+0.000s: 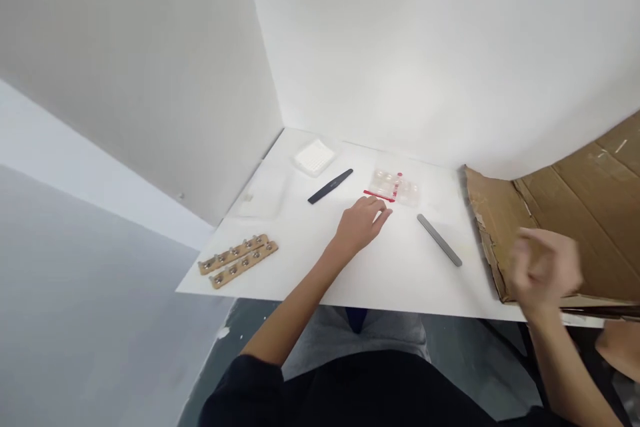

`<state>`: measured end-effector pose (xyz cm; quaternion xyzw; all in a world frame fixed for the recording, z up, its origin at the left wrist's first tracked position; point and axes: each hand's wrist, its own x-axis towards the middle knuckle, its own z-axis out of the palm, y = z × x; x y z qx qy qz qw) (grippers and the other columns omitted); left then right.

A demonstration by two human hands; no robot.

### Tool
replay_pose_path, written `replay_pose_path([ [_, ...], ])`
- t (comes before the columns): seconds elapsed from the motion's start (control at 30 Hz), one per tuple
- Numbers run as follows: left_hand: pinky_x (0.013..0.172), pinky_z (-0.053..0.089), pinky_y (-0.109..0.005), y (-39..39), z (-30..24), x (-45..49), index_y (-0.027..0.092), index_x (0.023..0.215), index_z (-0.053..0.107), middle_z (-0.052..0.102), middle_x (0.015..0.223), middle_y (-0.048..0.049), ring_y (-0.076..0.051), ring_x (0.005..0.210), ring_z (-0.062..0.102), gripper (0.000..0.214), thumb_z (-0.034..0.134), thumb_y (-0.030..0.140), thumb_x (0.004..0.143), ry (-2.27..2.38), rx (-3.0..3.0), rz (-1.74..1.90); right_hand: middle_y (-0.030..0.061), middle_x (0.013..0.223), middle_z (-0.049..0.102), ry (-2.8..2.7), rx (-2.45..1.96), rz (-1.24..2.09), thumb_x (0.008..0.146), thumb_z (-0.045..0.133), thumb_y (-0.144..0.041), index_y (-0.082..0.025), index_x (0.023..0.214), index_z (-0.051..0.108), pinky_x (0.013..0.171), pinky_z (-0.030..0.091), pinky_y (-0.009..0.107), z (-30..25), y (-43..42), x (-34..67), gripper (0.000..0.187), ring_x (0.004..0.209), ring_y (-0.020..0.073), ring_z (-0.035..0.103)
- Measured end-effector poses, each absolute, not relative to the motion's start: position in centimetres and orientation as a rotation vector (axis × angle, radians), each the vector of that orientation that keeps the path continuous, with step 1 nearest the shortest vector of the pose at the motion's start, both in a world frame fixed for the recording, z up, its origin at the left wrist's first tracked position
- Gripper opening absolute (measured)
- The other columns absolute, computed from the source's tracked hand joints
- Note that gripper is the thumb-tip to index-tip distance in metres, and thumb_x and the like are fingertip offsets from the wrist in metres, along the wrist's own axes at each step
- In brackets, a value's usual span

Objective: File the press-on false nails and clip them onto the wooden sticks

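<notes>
My left hand [361,223] is low over the white table, fingers loosely bent and thumb apart, with nothing visible in it. Just beyond its fingertips lies a clear plastic packet [384,181] with red edging and rounded clear pieces; whether I touch it cannot be told. A dark nail file [331,187] lies left of that hand, and a grey nail file [440,240] to its right. My right hand [547,270] is raised in front of the cardboard at the right, its fingers curled but smeared by motion. Anything it may hold is not visible.
Two wooden strips [235,253] with several metal studs lie at the table's [400,287] left front. A white gridded tray [315,157] and a clear sheet [260,197] are behind. An open cardboard box [500,213] covers the right end. Walls stand behind and left.
</notes>
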<state>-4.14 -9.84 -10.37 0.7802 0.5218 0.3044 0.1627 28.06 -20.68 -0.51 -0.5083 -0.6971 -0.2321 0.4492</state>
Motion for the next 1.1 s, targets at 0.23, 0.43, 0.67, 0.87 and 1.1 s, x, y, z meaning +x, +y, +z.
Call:
replay_pose_path([
  [0.23, 0.104, 0.048, -0.049, -20.2, -11.1, -12.6, 0.021, 0.132, 0.067, 0.068, 0.134, -0.0150, -0.033, 0.123, 0.060, 0.031, 0.052, 0.033, 0.107, 1.905, 2.293, 0.871, 0.0125, 0.111, 0.075, -2.089, -1.235, 0.350, 0.103, 0.053, -0.031, -0.024, 0.114, 0.069, 0.081, 0.061, 0.046, -11.5, -9.2, 21.2, 0.020, 0.093, 0.0276, 0.072],
  [0.43, 0.102, 0.048, -0.057, -25.6, -13.1, -21.5, 0.018, 0.142, 0.062, 0.066, 0.132, -0.0210, -0.040, 0.121, 0.060, 0.042, 0.049, 0.036, 0.106, 2.439, 2.026, 0.648, 0.0140, 0.110, 0.074, -1.980, -1.287, 0.331, 0.102, 0.051, -0.031, -0.022, 0.111, 0.070, 0.068, 0.059, 0.041, -15.9, -6.6, 19.2, 0.024, 0.094, 0.0290, 0.071],
  [0.67, 0.099, 0.053, -0.052, -25.0, -14.8, -24.0, 0.018, 0.133, 0.062, 0.070, 0.129, -0.0179, -0.038, 0.121, 0.064, 0.038, 0.047, 0.037, 0.104, 2.311, 2.063, 0.502, 0.0123, 0.106, 0.075, -1.959, -1.244, 0.251, 0.103, 0.051, -0.028, -0.022, 0.110, 0.070, 0.087, 0.059, 0.047, -17.0, -6.6, 20.3, 0.022, 0.094, 0.0277, 0.071],
  [0.87, 0.096, 0.056, -0.049, -23.8, -14.9, -24.1, 0.020, 0.122, 0.066, 0.073, 0.125, -0.0168, -0.037, 0.117, 0.066, 0.032, 0.051, 0.036, 0.099, 2.255, 2.002, 0.441, 0.0122, 0.110, 0.075, -1.912, -1.299, 0.343, 0.103, 0.052, -0.029, -0.022, 0.110, 0.071, 0.082, 0.059, 0.044, -17.3, -6.5, 20.5, 0.022, 0.097, 0.0281, 0.072],
  [1.1, 0.090, 0.056, -0.045, -22.0, -14.2, -22.3, 0.022, 0.100, 0.068, 0.075, 0.114, -0.0137, -0.036, 0.109, 0.070, 0.015, 0.056, 0.027, 0.093, 2.122, 2.047, 0.332, 0.0123, 0.110, 0.076, -1.867, -1.326, 0.373, 0.102, 0.052, -0.031, -0.022, 0.109, 0.072, 0.081, 0.059, 0.044, -17.0, -6.3, 20.9, 0.023, 0.097, 0.0281, 0.073],
])
